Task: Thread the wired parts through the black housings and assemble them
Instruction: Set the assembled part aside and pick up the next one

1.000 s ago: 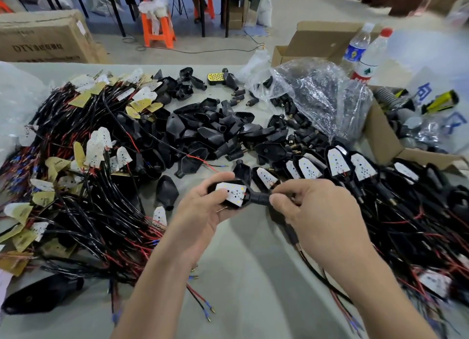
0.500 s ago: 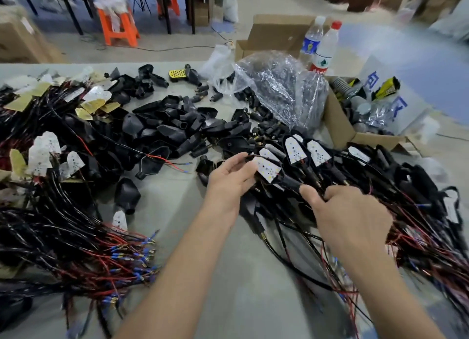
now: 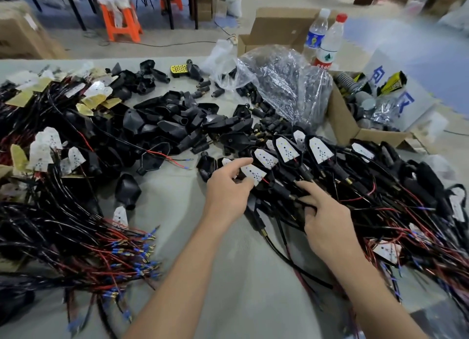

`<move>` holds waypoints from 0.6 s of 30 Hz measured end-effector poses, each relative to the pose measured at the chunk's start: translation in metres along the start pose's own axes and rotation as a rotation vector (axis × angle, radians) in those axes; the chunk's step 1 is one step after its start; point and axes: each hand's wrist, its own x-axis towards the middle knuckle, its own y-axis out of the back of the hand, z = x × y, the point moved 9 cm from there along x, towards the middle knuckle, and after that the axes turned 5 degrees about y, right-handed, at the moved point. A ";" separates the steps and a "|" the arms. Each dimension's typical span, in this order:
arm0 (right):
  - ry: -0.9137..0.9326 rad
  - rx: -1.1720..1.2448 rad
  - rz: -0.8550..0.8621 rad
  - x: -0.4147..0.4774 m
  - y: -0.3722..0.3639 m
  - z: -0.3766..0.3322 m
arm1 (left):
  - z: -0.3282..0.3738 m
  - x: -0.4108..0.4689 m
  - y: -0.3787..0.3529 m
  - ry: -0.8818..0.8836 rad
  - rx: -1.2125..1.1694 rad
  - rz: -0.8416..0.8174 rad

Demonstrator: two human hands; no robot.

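Left hand: the left hand [image 3: 227,190] has index and thumb spread, with the near tip of a white LED board [image 3: 254,174] between them. It touches the board and seems not to clamp it.
Right hand: the right hand [image 3: 327,222] lays a straight index on a black stem [image 3: 285,192]. Its other fingers bend down into the leads [image 3: 375,209]; I cannot tell whether they grip one.
Task's thing: that board belongs to the nearest of the assembled units [image 3: 318,148], a row right of the middle of the bench [image 3: 228,288], by the cardboard box [image 3: 342,125].
Step, likely: parking this unit with the finished ones.
Snag risk: the right fingers lie among crossed red and black wires, so lifting away could hook one and drag neighbouring units out of the row.
Seating risk: a tug on a wire may unseat a board.
Mix-up risk: the empty black housings [image 3: 175,125] lie just beside the row, toward the far edge, and a finished unit nudged among them could get lost.
Supply risk: the wired boards [image 3: 48,145] at the left edge are tangled, and a hasty pull could strain the crimped blue terminals [image 3: 127,252].
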 end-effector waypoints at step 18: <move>0.256 -0.154 0.274 -0.020 -0.022 -0.049 | 0.001 -0.026 0.036 -0.186 0.318 0.113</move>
